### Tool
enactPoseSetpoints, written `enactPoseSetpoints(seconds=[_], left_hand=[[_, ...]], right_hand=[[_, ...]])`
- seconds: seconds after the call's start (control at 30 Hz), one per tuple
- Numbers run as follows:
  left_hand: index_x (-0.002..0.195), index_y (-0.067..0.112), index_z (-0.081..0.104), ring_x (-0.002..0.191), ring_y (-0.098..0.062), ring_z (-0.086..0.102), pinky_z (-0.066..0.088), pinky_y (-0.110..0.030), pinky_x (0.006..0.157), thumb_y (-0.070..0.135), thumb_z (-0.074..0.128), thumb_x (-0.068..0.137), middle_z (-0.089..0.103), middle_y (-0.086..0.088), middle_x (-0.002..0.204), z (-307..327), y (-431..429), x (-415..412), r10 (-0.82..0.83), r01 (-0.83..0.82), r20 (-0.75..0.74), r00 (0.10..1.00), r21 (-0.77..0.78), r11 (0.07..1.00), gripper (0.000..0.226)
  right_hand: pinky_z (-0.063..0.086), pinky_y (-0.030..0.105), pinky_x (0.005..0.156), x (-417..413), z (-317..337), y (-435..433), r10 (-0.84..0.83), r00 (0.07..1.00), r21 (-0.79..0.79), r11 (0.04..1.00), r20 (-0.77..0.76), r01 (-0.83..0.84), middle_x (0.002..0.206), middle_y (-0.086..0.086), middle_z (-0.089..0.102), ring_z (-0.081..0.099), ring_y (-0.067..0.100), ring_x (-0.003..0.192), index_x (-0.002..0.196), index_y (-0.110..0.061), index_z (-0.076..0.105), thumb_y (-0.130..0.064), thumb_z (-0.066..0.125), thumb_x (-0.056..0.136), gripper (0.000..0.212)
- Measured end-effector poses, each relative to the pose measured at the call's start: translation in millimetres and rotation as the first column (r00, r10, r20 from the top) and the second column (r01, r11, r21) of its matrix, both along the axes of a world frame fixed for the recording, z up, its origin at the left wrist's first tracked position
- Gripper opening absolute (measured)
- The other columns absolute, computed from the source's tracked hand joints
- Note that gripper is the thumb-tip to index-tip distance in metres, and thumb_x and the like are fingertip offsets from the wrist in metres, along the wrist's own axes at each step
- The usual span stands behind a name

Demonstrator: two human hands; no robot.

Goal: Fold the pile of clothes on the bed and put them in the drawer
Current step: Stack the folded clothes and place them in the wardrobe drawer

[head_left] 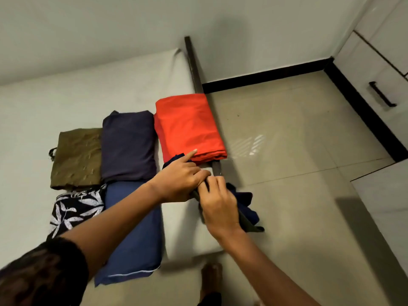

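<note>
By bed edge — crumpled navy garment in left hand, right hand.

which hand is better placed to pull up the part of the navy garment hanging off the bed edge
Right, probably. The right hand grips the navy garment just where it hangs off the bed; the left hand sits further in, index finger reaching to the orange fold.

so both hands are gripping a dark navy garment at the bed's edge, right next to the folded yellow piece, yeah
No: the head view shows that folded piece is orange-red, not yellow. Otherwise right: left hand and right hand both grip the dark navy garment at the edge of the bed, next to it.
</note>
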State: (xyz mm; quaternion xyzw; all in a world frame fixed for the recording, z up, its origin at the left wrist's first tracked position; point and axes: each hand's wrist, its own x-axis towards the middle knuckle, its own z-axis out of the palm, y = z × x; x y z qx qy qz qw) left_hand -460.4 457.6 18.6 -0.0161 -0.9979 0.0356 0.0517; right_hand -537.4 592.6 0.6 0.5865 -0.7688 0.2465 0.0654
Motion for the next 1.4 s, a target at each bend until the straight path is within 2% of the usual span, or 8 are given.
enactPoseSetpoints(seconds=[0.23,0.4,0.7,0.9,1.07,1.13,1.23,1.4], left_hand=[[0.096,0.002,0.072,0.065,-0.026,0.064,0.053,-0.042,0.082,0.006,0.066,0.071,0.067,-0.007,0.073,95,0,-96,-0.073,0.041,-0.336,0.939,-0.100,0.994,0.026],[0.100,0.005,0.072,0.073,-0.025,0.066,0.053,-0.041,0.084,0.006,0.060,0.081,0.070,-0.009,0.084,144,-1,-183,-0.181,0.118,-0.423,0.888,-0.172,0.978,0.023],[0.106,0.006,0.069,0.084,-0.025,0.067,0.054,-0.039,0.084,0.027,0.035,0.097,0.070,-0.010,0.095,205,80,-381,-0.450,0.416,-0.376,0.810,-0.173,0.893,0.041],[0.105,0.011,0.068,0.084,-0.021,0.066,0.053,-0.034,0.082,0.030,0.053,0.083,0.069,-0.005,0.094,170,197,-493,-0.630,0.615,-0.261,0.731,-0.146,0.775,0.032],[0.112,0.015,0.064,0.090,-0.018,0.064,0.050,-0.034,0.088,0.027,0.081,0.064,0.068,-0.001,0.100,96,293,-572,-0.720,0.706,-0.166,0.674,-0.143,0.693,0.052],[0.112,0.013,0.062,0.088,-0.019,0.064,0.051,-0.035,0.087,0.023,0.081,0.065,0.067,-0.003,0.099,67,316,-591,-0.737,0.725,-0.120,0.666,-0.130,0.676,0.052],[0.113,0.011,0.055,0.086,-0.021,0.062,0.052,-0.037,0.084,0.018,0.084,0.058,0.065,-0.005,0.098,19,339,-613,-0.736,0.725,-0.052,0.675,-0.134,0.675,0.062],[0.108,0.006,0.055,0.081,-0.028,0.063,0.052,-0.041,0.078,0.008,0.070,0.066,0.065,-0.012,0.094,-37,354,-650,-0.735,0.702,-0.092,0.672,-0.239,0.671,0.044]], right_hand=[[0.055,0.031,0.064,-122,79,25,-0.105,0.993,-0.079,0.991,0.052,0.109,0.097,0.012,0.070,0.069,0.027,0.079,0.117,-0.003,0.048,0.001,0.080,0.054,0.071],[0.055,0.044,0.082,-219,133,43,-0.055,0.908,-0.020,0.998,-0.415,0.052,0.107,0.016,0.069,0.068,0.029,0.091,0.117,-0.003,0.049,-0.006,0.051,0.085,0.032],[0.057,0.043,0.078,-380,201,166,-0.207,0.690,0.045,0.943,-0.693,0.329,0.108,0.019,0.068,0.068,0.034,0.095,0.117,-0.001,0.055,0.009,0.016,0.094,0.046],[0.058,0.041,0.070,-441,169,297,-0.253,0.642,0.173,0.835,-0.723,0.523,0.107,0.019,0.068,0.068,0.034,0.092,0.117,-0.002,0.048,0.003,0.053,0.067,0.050],[0.057,0.040,0.057,-481,120,392,-0.365,0.732,0.362,0.689,-0.576,0.628,0.100,0.016,0.071,0.070,0.032,0.082,0.116,-0.004,0.045,-0.013,0.088,0.031,0.095],[0.055,0.038,0.053,-493,96,412,-0.377,0.749,0.408,0.661,-0.545,0.630,0.099,0.015,0.071,0.070,0.032,0.080,0.115,-0.005,0.045,-0.012,0.086,0.029,0.096],[0.055,0.036,0.054,-510,51,434,-0.345,0.705,0.350,0.682,-0.620,0.642,0.099,0.013,0.071,0.070,0.030,0.084,0.115,-0.006,0.045,-0.005,0.049,0.070,0.045],[0.056,0.037,0.058,-540,-19,439,-0.450,0.634,0.317,0.596,-0.629,0.738,0.111,0.014,0.068,0.067,0.032,0.097,0.118,-0.006,0.045,0.002,0.021,0.079,0.047]])
